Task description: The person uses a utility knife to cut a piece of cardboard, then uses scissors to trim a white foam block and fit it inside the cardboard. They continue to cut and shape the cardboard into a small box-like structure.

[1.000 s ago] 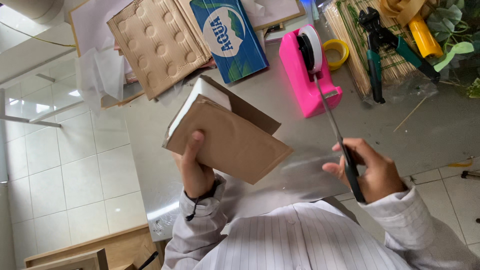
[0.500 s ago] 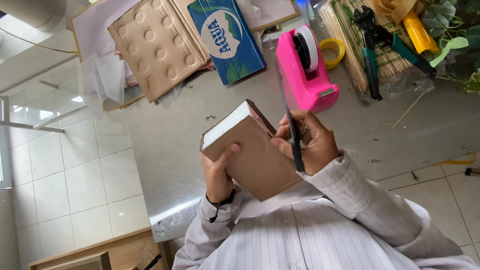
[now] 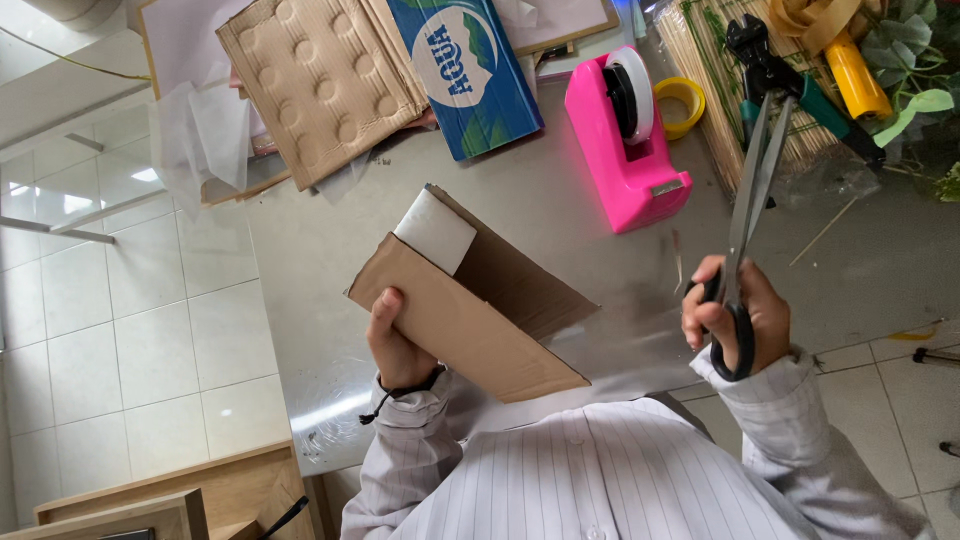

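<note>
My left hand (image 3: 395, 345) grips the lower edge of a folded brown cardboard sheet (image 3: 480, 310) and holds it above the grey worktop (image 3: 560, 215). A white foam block (image 3: 434, 232) sits in the fold at the cardboard's upper end. My right hand (image 3: 735, 315) is off to the right, apart from the cardboard, closed around the black handles of a pair of scissors (image 3: 745, 215). The grey blades point up and away from me, slightly parted.
A pink tape dispenser (image 3: 625, 140) stands on the worktop beyond the cardboard. Farther back lie a dimpled cardboard tray (image 3: 320, 80), a blue carton (image 3: 465, 70), a yellow tape roll (image 3: 683, 103), pliers (image 3: 770, 65), bamboo sticks (image 3: 705, 95) and green leaves (image 3: 915, 60). White floor tiles (image 3: 110, 310) are at left.
My right hand with the scissors was at the cardboard half a second ago and has swung out to the right, blades now pointing up. The cardboard has opened out and tilted.
</note>
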